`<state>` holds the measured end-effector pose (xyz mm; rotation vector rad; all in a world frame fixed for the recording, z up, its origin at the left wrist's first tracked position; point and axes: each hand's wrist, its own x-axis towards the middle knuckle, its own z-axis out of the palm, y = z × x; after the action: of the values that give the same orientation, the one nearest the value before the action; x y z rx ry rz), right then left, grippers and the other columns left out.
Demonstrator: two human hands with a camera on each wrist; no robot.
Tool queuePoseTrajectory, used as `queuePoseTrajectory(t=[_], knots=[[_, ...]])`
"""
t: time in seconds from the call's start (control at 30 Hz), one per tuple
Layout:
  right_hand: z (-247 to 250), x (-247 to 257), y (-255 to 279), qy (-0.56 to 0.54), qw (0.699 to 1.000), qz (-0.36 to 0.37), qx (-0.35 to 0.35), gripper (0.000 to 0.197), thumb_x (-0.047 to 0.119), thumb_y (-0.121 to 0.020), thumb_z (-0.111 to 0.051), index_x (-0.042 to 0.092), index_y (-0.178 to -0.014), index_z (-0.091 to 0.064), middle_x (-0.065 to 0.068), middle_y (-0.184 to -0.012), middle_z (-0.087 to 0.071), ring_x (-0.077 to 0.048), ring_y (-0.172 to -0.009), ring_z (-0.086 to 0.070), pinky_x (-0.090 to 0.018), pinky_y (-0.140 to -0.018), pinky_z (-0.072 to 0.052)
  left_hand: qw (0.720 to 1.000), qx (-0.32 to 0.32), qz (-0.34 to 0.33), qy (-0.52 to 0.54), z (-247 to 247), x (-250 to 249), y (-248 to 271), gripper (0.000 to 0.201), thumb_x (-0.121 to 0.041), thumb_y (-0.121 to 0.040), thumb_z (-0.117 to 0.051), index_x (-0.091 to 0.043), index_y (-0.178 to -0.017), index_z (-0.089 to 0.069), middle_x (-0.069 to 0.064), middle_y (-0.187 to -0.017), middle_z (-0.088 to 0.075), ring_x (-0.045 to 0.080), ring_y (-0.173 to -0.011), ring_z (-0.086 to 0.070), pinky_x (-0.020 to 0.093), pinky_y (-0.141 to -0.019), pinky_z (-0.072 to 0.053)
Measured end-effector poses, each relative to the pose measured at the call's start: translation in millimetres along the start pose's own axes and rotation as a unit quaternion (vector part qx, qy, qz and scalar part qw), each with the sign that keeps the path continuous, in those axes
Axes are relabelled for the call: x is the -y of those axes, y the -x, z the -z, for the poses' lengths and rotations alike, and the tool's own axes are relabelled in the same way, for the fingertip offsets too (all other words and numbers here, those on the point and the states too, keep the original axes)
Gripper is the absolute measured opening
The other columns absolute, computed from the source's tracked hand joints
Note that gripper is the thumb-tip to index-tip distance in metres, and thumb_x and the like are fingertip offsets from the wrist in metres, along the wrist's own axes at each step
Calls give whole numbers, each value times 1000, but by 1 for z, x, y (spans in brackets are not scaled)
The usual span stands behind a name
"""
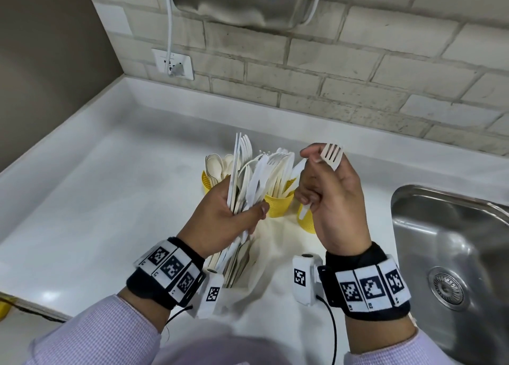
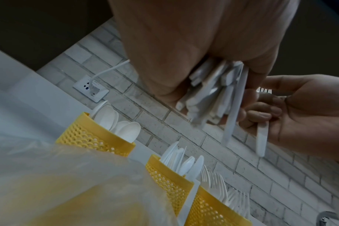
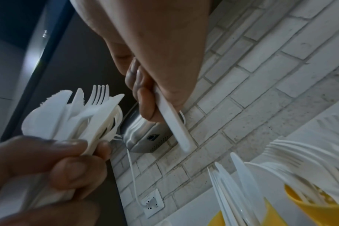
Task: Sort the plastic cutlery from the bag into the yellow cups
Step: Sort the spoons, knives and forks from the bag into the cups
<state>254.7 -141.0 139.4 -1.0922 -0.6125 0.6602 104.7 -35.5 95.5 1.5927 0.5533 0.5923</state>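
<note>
already the right hand [image 1: 327, 199] has its fingers [image 1: 308, 155] curled round a single white plastic fork [image 1: 332, 155], tines up, above the rightmost yellow perforated cup [image 1: 307, 221]. beside them, the left hand [image 1: 228, 218] grips a mixed bundle of white plastic cutlery [image 1: 248, 177] over the clear plastic bag [image 2: 68, 175] on the white table [image 1: 110, 185]. the loosely fanned bundle could slip, spilling pieces into the wrong cup.

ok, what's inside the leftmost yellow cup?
Only spoons show in the leftmost yellow cup, bowls up above the rim. Their handles and the cup's bottom are hidden by the mesh wall and bag.
</note>
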Motion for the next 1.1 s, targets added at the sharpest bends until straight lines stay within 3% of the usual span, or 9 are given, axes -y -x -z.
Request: queuePoseTrajectory(t=[0.17,0.3,0.37,0.47,0.53,0.73,0.87,0.97,1.1], knots=[[-8,6,9,133,987,73,53,8,16,-99,-63,13,-105,-59,-2,-61,-37,-28,-48,-22,-41,-45,-23,1000,-12,-2,-25,4,-4,6,11,-3,-91,-72,-11,-90,-64,-3,-62,-66,15,-52,-58,22,-53,-48],[-17,2,12,204,973,94,61,9,9,-97,-68,15,-101,-64,13,-53,-29,-13,-43,-17,-21,-45,-20,1000,5,-11,-25,12,-5,10,20,-2,-91,-72,-18,-101,-67,14,-72,-65,15,-55,-57,29,-57,-53],[-21,1,11,219,969,104,46,8,10,-96,-69,16,-97,-64,14,-53,-34,-16,-43,-20,-23,-45,-21,1000,14,-11,-23,18,-6,11,25,-2,-91,-73,-23,-103,-67,12,-72,-65,14,-55,-58,29,-58,-53],[-29,3,9,171,977,127,30,7,10,-97,-68,15,-96,-63,-10,-70,-52,-38,-49,-33,-42,-44,-29,999,31,-9,-28,26,-5,13,28,-2,-92,-72,-28,-101,-65,-6,-67,-65,11,-56,-59,25,-60,-51],[-33,4,6,109,986,122,19,6,11,-97,-64,15,-98,-59,-21,-79,-52,-29,-51,-35,-41,-47,-28,999,34,-4,-33,32,-5,15,26,-4,-92,-73,-26,-102,-64,-8,-67,-65,10,-57,-59,25,-61,-51],[-43,-6,2,65,994,53,76,13,12,-98,-60,13,-94,-48,3,-69,-54,-26,-54,-20,-42,-51,-18,998,30,19,-45,47,-8,21,26,-7,-91,-74,-27,-104,-64,-12,-65,-65,6,-55,-59,20,-56,-50],[-52,-8,-1,12,998,63,-3,9,15,-101,-52,18,-95,-46,-1,-78,-54,-21,-60,-36,-32,-55,-34,998,31,30,-48,57,-8,22,22,-9,-92,-74,-21,-107,-63,-7,-61,-62,12,-53,-56,16,-51,-45],[-53,-6,-7,-39,992,87,-76,10,16,-108,-44,19,-98,-41,-12,-93,-67,-29,-72,-62,-37,-68,-49,997,38,32,-55,63,-5,22,19,-8,-93,-72,-23,-100,-62,-7,-59,-62,13,-51,-55,15,-51,-44],[-55,-5,-15,-108,978,102,-144,11,12,-111,-36,20,-103,-37,-21,-94,-72,-40,-79,-70,-47,-79,-56,997,33,29,-70,75,4,18,18,-8,-92,-72,-23,-93,-62,1,-64,-65,16,-52,-58,19,-53,-45]])
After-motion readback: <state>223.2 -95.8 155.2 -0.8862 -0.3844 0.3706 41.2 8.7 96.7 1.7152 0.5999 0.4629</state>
